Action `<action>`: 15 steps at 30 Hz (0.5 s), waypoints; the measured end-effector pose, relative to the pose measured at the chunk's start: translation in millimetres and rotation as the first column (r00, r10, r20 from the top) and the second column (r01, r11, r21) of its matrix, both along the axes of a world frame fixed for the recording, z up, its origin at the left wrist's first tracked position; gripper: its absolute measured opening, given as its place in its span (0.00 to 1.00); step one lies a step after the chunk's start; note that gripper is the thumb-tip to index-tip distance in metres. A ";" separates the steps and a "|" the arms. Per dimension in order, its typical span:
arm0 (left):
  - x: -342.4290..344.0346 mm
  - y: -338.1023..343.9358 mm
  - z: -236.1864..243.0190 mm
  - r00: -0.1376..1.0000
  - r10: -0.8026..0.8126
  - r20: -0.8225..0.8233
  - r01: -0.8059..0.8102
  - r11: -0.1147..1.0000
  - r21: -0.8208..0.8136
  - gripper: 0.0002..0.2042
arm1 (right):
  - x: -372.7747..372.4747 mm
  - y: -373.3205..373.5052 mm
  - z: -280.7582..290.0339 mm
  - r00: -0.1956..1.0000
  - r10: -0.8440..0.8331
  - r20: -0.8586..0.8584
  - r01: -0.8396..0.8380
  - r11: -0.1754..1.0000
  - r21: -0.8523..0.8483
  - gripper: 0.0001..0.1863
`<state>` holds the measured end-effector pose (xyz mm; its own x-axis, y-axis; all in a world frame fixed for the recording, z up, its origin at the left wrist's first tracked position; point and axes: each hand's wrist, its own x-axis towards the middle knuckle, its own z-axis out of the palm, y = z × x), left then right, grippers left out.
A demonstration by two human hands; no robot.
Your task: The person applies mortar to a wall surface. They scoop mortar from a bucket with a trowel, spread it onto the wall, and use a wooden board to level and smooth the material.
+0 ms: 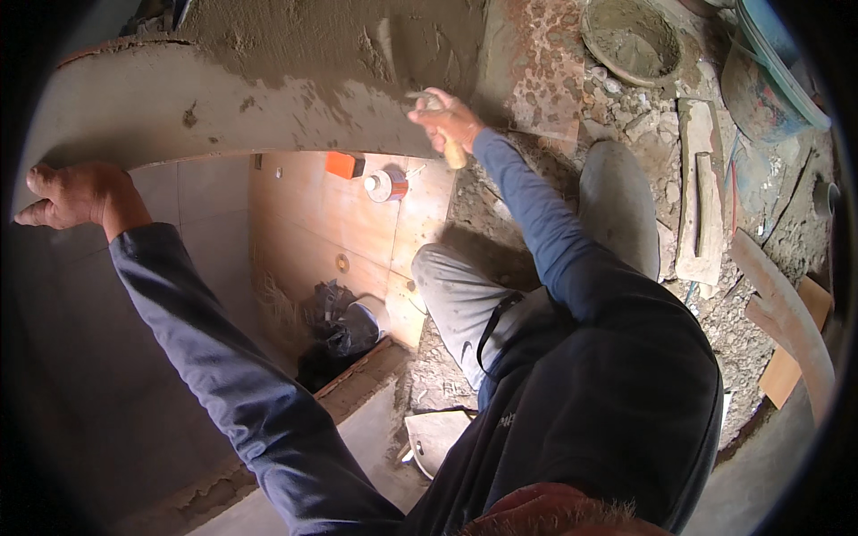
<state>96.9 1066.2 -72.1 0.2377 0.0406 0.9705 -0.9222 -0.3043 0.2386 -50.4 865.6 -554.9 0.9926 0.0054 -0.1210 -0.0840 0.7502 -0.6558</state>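
Note:
My right hand [447, 121] is closed around the pale wooden handle [456, 155] of a trowel, over the edge of a mortar-covered surface. I cannot make out its blade clearly. Wet grey mortar [304, 40] spreads across the top, with streaks and ridges close to that hand. A pale, smeared slab [179, 107] runs along the near side of the mortar. At the slab's left end, my left hand [76, 196] rests against its edge, a thumb and finger stretched apart; its other fingers are partly hidden.
Below the slab, a lit recess holds an orange-and-black block [344, 164], a white-and-red can [386, 185] and a black plastic bag [344, 326]. On the right, rubble surrounds a mortar tub [630, 40], a bucket [773, 80] and broken strips [700, 192]. My knees are beside the recess.

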 end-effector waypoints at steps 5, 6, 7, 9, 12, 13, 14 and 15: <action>4.4 -5.0 -1.8 1.000 0.024 0.020 -0.025 1.000 0.015 0.38 | -7.5 53.9 30.8 0.985 -0.172 0.018 0.172 0.965 -0.198 0.33; 2.3 -8.4 -4.0 0.999 0.038 0.029 -0.039 0.999 0.016 0.38 | -11.5 60.7 32.7 0.984 -0.174 0.031 0.176 0.954 -0.241 0.33; -2.3 -11.2 -9.0 0.999 0.035 0.023 -0.035 0.999 -0.001 0.36 | -20.1 67.5 27.5 0.985 -0.166 0.052 0.174 0.952 -0.253 0.32; -4.3 -11.7 -9.8 0.998 0.051 0.022 -0.051 0.999 0.009 0.33 | -36.2 82.1 11.6 0.985 -0.152 0.087 0.170 0.947 -0.274 0.30; -1.4 -7.7 -11.9 0.997 0.066 0.024 -0.067 0.997 0.030 0.28 | -78.2 68.7 -30.6 0.999 0.035 0.007 -0.033 0.978 -0.208 0.30; 0.6 -3.7 -11.5 0.997 0.078 0.026 -0.079 0.996 0.034 0.27 | -89.1 61.5 -40.9 0.993 0.002 -0.119 -0.013 0.995 -0.097 0.29; 7.2 1.0 -9.6 0.996 0.086 0.036 -0.088 0.995 0.042 0.26 | -98.2 54.4 -50.9 0.969 -0.017 -0.247 0.021 1.000 0.011 0.28; 18.8 8.0 -8.1 0.994 0.096 0.049 -0.098 0.994 0.054 0.25 | -100.9 45.0 -64.1 0.910 -0.063 -0.410 0.087 0.995 0.040 0.29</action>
<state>115.8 1074.3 -80.2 0.1896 0.0064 0.9818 -0.8975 -0.4044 0.1760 -151.3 910.7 -619.0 0.8547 -0.0482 -0.5169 -0.2774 0.7992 -0.5332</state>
